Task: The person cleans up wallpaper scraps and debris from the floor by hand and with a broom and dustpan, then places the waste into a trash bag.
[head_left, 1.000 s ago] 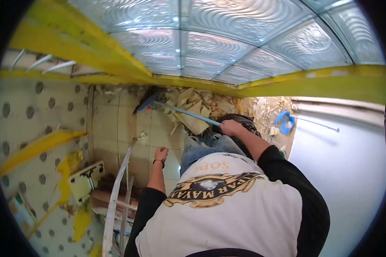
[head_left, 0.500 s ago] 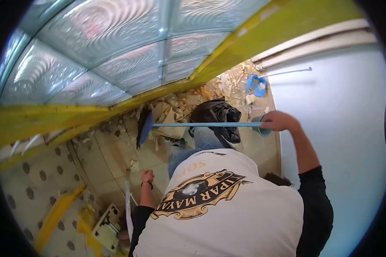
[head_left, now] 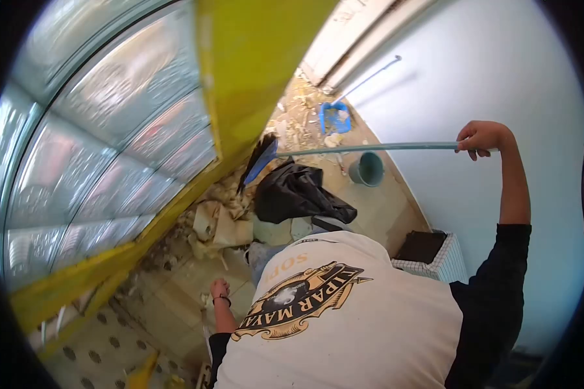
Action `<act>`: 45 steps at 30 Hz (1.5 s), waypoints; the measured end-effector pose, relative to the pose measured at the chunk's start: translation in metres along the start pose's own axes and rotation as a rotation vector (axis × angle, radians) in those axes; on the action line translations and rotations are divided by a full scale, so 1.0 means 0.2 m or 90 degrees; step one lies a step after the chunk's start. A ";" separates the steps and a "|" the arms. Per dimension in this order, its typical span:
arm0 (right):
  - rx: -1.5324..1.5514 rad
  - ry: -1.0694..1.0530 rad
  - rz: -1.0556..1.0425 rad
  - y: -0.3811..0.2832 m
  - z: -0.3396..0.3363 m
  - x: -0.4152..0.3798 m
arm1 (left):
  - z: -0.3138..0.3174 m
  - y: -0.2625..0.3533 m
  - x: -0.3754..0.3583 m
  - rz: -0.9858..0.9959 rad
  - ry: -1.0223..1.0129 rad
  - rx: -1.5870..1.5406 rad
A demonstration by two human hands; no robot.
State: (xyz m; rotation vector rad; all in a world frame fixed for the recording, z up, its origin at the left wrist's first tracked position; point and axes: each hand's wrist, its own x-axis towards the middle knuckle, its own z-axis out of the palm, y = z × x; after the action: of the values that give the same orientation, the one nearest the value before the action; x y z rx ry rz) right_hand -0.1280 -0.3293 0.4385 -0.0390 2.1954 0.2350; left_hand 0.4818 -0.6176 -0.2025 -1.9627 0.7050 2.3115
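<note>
My right hand (head_left: 481, 139), raised at the right, is closed around the end of a broom's pale blue handle (head_left: 383, 147). The handle runs sideways across the view to the blue broom head with dark bristles (head_left: 259, 162), beside the yellow frame and the debris. My left hand (head_left: 220, 289) hangs low at my left side, fingers curled, with a dark bracelet on the wrist; nothing shows in it. A black plastic bag (head_left: 298, 193) lies on the floor before my legs, just below the broom. Beyond the bag stands a green bucket (head_left: 367, 169), under the handle.
A blue long-handled dustpan (head_left: 335, 118) with scraps in it leans by the pale wall (head_left: 474, 71). Torn paper and debris (head_left: 217, 223) lie along the yellow frame (head_left: 253, 65) of a glass-block wall (head_left: 123, 129). A checked basket (head_left: 435, 256) stands at my right.
The view has turned, and the basket now shows at right. My right hand has moved up and outward, carrying the broom forward past the black bag. The left hand stays low, still curled.
</note>
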 end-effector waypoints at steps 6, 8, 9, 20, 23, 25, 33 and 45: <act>0.000 0.148 0.041 0.62 -0.02 0.29 | 0.48 -0.06 0.03 -0.102 0.097 0.306; -0.017 0.178 0.022 0.85 -0.08 0.50 | 0.60 -0.11 0.13 -0.115 0.035 0.198; -0.011 0.196 0.016 0.97 -0.13 0.62 | 0.70 -0.11 0.14 -0.110 0.043 0.197; -0.168 0.135 -0.082 1.65 -0.67 2.25 | 1.94 -0.35 -0.56 0.332 0.116 0.619; -0.290 0.162 -0.109 1.65 -0.76 2.54 | 1.97 -0.42 -0.65 0.311 0.134 0.663; -0.336 0.229 -0.075 1.68 -0.79 2.74 | 1.93 -0.52 -0.63 0.288 0.166 0.647; -0.651 0.542 -0.010 1.76 -0.83 3.18 | 1.88 -0.93 -0.72 0.151 0.206 0.604; -0.138 0.231 -0.265 0.79 0.63 3.15 | 2.72 -0.86 -0.42 0.479 0.400 0.741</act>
State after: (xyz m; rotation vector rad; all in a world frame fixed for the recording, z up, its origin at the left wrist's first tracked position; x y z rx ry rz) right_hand -0.4197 -0.1152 -0.1143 -0.6996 2.4446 0.2423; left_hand 0.0462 -0.2478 -0.1229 -1.8033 2.3954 0.7541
